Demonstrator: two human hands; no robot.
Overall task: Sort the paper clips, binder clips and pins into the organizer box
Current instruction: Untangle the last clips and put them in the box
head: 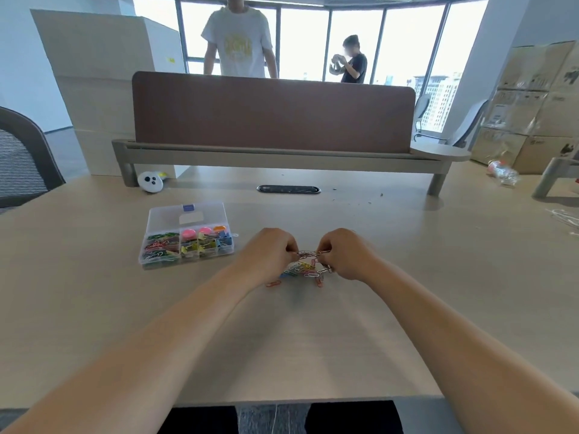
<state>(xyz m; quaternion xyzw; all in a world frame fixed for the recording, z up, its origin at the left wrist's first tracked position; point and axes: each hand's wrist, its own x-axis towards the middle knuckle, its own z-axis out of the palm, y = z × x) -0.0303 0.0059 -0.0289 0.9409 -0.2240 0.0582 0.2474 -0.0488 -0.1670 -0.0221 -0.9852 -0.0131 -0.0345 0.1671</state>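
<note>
Both hands — left hand [272, 252], right hand [344, 252] — pinch a tangled chain of thin wire paper clips [308, 254] above the smooth wood-grain desk [407, 245]; clear plastic organizer box [188, 214] nearby.

Mixing red, yellow, blue and white in clips [305, 269]; showing pink pins [188, 234] in clear box [188, 214], beige desk [407, 261], brown divider [272, 111].

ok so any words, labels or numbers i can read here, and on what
None can be read.
T-shirt: yellow print, blurred.
Organizer box lid: blue tag and white sticker, too small.
Cardboard boxes: dark marks, blurred.
</note>
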